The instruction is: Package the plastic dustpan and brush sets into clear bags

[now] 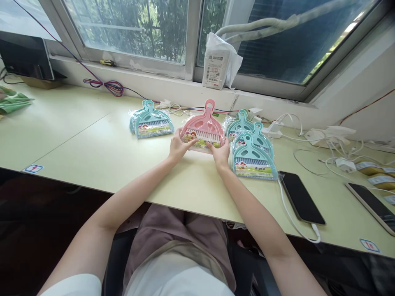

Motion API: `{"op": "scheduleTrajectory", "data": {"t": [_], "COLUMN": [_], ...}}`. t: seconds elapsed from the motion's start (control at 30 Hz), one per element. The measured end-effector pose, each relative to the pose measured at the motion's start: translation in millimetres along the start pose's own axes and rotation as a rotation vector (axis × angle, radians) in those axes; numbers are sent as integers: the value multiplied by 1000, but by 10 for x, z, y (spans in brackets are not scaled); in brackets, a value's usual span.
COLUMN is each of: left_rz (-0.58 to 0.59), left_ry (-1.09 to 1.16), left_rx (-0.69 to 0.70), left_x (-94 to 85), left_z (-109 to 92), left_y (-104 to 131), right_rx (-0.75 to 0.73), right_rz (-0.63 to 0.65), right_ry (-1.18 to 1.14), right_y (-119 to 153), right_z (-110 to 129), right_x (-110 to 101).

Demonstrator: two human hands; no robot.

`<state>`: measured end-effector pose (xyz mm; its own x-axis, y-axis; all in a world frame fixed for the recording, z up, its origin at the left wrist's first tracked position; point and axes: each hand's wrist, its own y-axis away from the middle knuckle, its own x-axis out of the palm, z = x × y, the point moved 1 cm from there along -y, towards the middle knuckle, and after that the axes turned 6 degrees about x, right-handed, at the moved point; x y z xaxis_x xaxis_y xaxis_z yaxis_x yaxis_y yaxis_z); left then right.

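Observation:
A pink dustpan and brush set [203,122] in clear wrap stands upright over the table, its handle pointing up. My left hand [181,146] grips its lower left edge, the thumb across the printed label. On the lower right edge, my right hand [220,153] is closed in the same way. To the left stand teal dustpan sets [154,120], wrapped and one behind another. Several more teal dustpan sets [254,158] are grouped just right of my right hand, the front one nearest the table edge.
A phone [301,197] with a white cable lies right of the teal sets, and another phone [372,205] farther right. Tangled white cables and chargers [345,164] cover the back right. A white box [216,69] stands on the sill. At the far left is a dark screen [26,55].

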<state>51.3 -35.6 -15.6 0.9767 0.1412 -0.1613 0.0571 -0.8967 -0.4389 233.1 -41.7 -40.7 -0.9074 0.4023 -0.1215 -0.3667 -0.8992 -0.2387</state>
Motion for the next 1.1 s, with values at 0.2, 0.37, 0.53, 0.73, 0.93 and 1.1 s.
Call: {"op": "scheduleTrajectory", "data": {"t": [0.2,0.37,0.53,0.73,0.93,1.1], "left_rz": [25,-5,-24,-23,-57,-102], "left_ry": [16,47,99,152,254,366], "left_rx": [-79,-72,-49,-65,-131,-145], "left_x": [4,14,7,-19,-47,-27], "left_z": [-25,20,38,31,105,208], "left_y": [7,-18,-45,-55,-108,-152], "right_rx": [33,18,21,-43,-50,-98], "right_rz": [-76,-79,-48,-19,63,94], "right_ry": [11,10,-21,-17,-15,-53], "right_y": [47,41,52,31,-81,-100], "right_z": [21,17,36,101,112,62], "right_x": [21,34,51,16,-64,-50]}}
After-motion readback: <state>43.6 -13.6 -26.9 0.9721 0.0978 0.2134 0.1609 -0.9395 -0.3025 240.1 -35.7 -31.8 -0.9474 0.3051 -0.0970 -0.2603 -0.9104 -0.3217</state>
